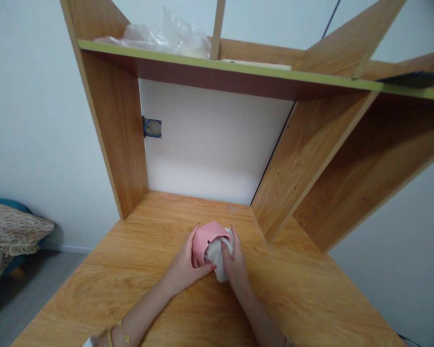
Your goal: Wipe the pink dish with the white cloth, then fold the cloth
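Note:
A pink faceted, hollow container [206, 234] is tilted above the wooden desktop, its opening facing me and a small dark hole near the rim. My left hand [188, 262] grips it from the left, fingers behind and thumb at the lower edge of the opening. A pale grey-white cloth [217, 258] is bunched in the opening and hangs out below it. My right hand [235, 260] pinches the cloth, thumb pressed into it and fingers round the right side. The inside of the container is mostly hidden by the cloth.
The wooden desktop [130, 279] has upright side panels and a shelf [202, 62] above. A clear plastic bag [166, 36] lies on that shelf. An open socket box [153, 128] shows in the back wall. At the far left, a patterned throw [14, 226] covers a blue seat.

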A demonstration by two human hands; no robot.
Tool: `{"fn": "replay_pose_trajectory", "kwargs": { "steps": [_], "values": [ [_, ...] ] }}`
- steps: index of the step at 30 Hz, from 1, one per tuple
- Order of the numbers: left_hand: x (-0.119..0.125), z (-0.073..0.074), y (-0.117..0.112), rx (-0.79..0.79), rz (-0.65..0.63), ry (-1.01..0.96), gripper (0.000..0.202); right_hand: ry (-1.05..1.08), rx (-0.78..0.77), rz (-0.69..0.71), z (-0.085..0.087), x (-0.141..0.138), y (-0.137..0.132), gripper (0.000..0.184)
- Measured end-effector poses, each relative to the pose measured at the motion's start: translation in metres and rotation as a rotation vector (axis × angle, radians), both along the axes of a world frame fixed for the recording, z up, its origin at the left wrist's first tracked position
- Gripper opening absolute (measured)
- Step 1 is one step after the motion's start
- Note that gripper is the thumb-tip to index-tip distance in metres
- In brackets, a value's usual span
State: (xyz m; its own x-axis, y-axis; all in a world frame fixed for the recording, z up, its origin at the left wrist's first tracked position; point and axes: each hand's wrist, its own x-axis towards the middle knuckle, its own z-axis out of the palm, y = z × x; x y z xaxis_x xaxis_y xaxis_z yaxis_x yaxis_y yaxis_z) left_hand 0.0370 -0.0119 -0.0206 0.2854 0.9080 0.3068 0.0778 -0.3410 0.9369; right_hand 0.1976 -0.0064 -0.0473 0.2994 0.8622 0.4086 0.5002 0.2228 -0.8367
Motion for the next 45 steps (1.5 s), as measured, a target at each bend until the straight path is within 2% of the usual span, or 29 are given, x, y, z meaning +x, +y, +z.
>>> {"fn": "replay_pose_trajectory", "kwargs": {
  "steps": [4,8,11,14,17,25,30,36,41,45],
  "values": [
    [0.003,-0.007,0.000,0.103,0.063,0.054,0.080,0.003,0.002,0.013,0.002,-0.002,0.002,0.055],
    [0.001,-0.011,0.003,0.113,0.123,0.107,0.079,-0.163,-0.081,-0.080,0.016,-0.001,-0.002,0.059],
    [-0.002,-0.007,0.000,0.138,0.132,0.181,0.076,-0.362,-0.192,-0.153,0.026,0.003,-0.007,0.065],
    [-0.003,-0.001,-0.004,0.173,0.100,0.263,0.078,-0.509,-0.191,-0.164,0.032,0.006,-0.010,0.069],
    [-0.005,0.004,-0.006,0.218,0.070,0.314,0.078,-0.565,-0.188,-0.132,0.033,0.008,-0.010,0.071],
    [-0.009,0.007,-0.003,0.250,0.053,0.332,0.072,-0.490,-0.153,-0.012,0.022,0.006,-0.007,0.059],
    [-0.008,0.002,0.003,0.157,0.065,0.220,0.077,-0.257,-0.133,-0.036,0.015,0.006,-0.005,0.057],
    [-0.002,-0.002,0.000,0.066,-0.025,0.073,0.088,-0.041,-0.075,-0.023,0.009,0.002,-0.003,0.056],
    [0.000,-0.001,-0.003,0.043,-0.014,0.081,0.084,-0.063,-0.018,-0.029,0.010,-0.001,-0.003,0.056],
    [-0.002,-0.001,-0.002,0.066,0.049,0.158,0.079,-0.203,-0.145,-0.129,0.021,0.002,-0.006,0.063]
  ]
}}
